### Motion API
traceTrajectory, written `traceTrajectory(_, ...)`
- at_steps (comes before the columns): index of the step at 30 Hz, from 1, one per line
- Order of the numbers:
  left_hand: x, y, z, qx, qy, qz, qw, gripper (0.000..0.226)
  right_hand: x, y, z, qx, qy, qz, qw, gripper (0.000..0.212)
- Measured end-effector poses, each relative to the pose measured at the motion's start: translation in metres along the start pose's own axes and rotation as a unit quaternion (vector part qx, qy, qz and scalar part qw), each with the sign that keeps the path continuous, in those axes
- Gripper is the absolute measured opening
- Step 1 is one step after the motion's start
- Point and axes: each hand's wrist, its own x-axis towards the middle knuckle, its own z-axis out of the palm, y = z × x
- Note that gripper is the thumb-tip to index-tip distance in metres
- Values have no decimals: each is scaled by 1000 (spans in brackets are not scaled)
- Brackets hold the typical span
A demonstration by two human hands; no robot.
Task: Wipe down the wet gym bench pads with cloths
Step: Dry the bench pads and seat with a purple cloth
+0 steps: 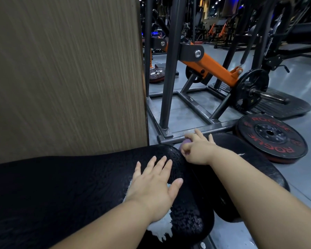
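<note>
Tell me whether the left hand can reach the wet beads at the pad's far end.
Probably yes: the left hand lies flat on the pad, fingertips just short of the wet beads, nothing between; the right hand holds a purple cloth alongside.

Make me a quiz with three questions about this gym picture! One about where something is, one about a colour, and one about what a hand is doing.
1. Where is the round black weight plate with red letters?
A) flat on the grey floor, right of the bench
B) on top of the bench
C) hanging on the wooden wall

2. What colour is the small bunched cloth in the right hand?
A) yellow
B) purple
C) green

3. How is the left hand on the wet black bench pad?
A) curled in a fist
B) lifted in the air
C) flat on a white cloth

Answers: 1 A, the plate lies on the floor beside the pads. 2 B, purple peeks out of the curled grip. 3 C, its fingers are straight and white cloth shows around it.
</note>
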Motion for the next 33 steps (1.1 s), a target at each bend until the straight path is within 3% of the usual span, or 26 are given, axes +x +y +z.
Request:
traceTrajectory(5, 0, -1, 1, -1, 3, 2, 1000, 65, -66, 15, 19, -86, 43, -29, 995, 21)
traceTrajectory(10, -1, -1, 1, -10, 6, 6, 1000, 66, -125, 33, 50, -156, 183, -97, 966, 13)
traceTrajectory(13, 0, -1, 2, -3, 4, 6, 1000, 66, -123, 33, 42, -158, 139, -86, 974, 16)
traceTrajectory(16, 1, -1, 2, 2, 1, 4, 1000, 66, -94, 24, 25, -157, 96, -83, 979, 32)
traceTrajectory(24, 0, 0, 0, 2, -3, -1, 1000, 65, -33, 8, 10, -154, 27, -32, 987, 31)
traceTrajectory(29, 1, 0, 1, -5, -4, -1, 1000, 65, -103, 21, 38, -151, 133, -60, 978, 30)
traceTrajectory(33, 0, -1, 2, -11, -2, 4, 1000, 66, -159, 33, 68, -146, 212, -81, 963, 17)
